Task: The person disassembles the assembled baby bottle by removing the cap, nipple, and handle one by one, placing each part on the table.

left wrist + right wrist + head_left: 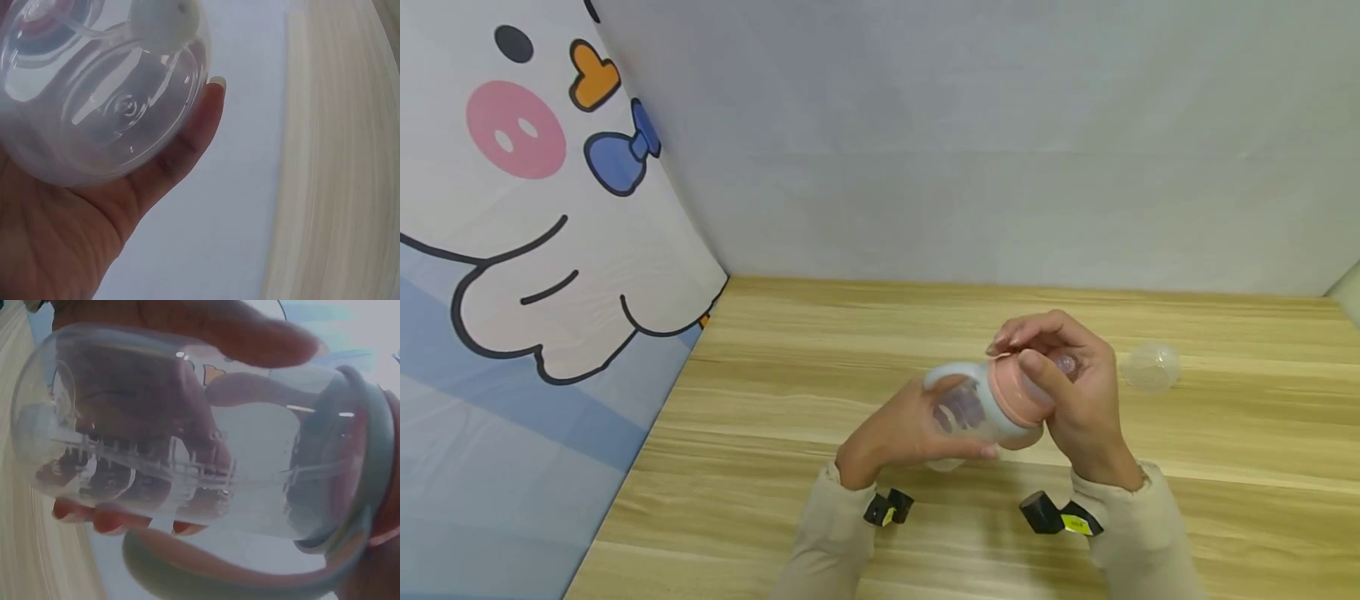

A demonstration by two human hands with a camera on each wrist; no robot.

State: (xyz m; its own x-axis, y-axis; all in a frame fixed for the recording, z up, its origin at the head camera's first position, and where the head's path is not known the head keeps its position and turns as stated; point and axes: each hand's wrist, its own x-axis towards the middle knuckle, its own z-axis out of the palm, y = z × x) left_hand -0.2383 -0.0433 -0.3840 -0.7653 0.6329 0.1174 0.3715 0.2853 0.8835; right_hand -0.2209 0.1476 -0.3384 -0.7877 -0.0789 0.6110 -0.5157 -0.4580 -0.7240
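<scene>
A clear baby bottle (962, 407) lies tilted in the air above the table, its pink collar (1017, 390) toward the right. My left hand (895, 425) grips the bottle's body, thumb and fingers round it. In the left wrist view the bottle's round base (125, 106) faces the camera beside the left hand (81, 219). The right hand (1078, 392) holds the pink collar end with curled fingers and thumb. Measuring marks, an inner straw with a pale weight (37, 428) and a grey-green handle ring (378, 456) show in the right wrist view.
A clear dome-shaped cap (1152, 367) rests on the wooden table (805, 350) to the right of the hands. Another translucent piece (945, 464) lies partly hidden below the bottle. A pale wall stands behind, and a cartoon-printed cloth (572, 250) hangs at the left.
</scene>
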